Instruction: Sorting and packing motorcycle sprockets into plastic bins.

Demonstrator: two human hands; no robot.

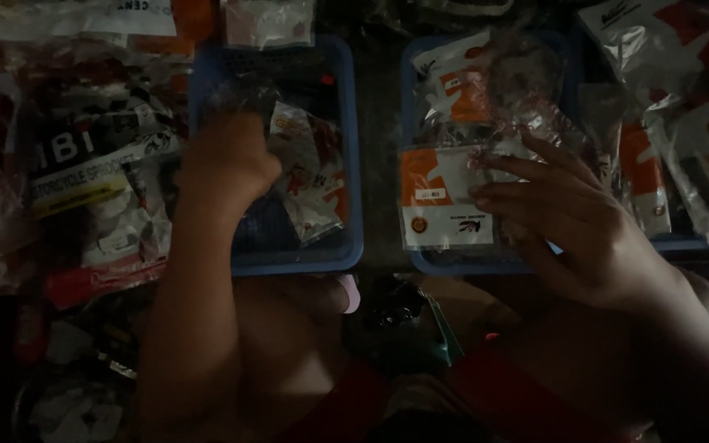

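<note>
A: What is your left hand (227,168) doing?
B: It is curled loosely in the left blue tray (353,148), touching a clear packet (309,172); a firm grip I cannot tell.

A: And your right hand (568,221)?
B: It lies spread, fingers (514,168) flat on an orange-and-white packet (445,201) in the right tray (420,262), gripping nothing. More packets (691,139) crowd the far right.

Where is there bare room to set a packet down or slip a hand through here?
One free patch: the dark strip between the two blue baskets. The left basket holds packets and the left hand; the right basket is packed under the right hand. Bagged parts crowd the far left.
</note>
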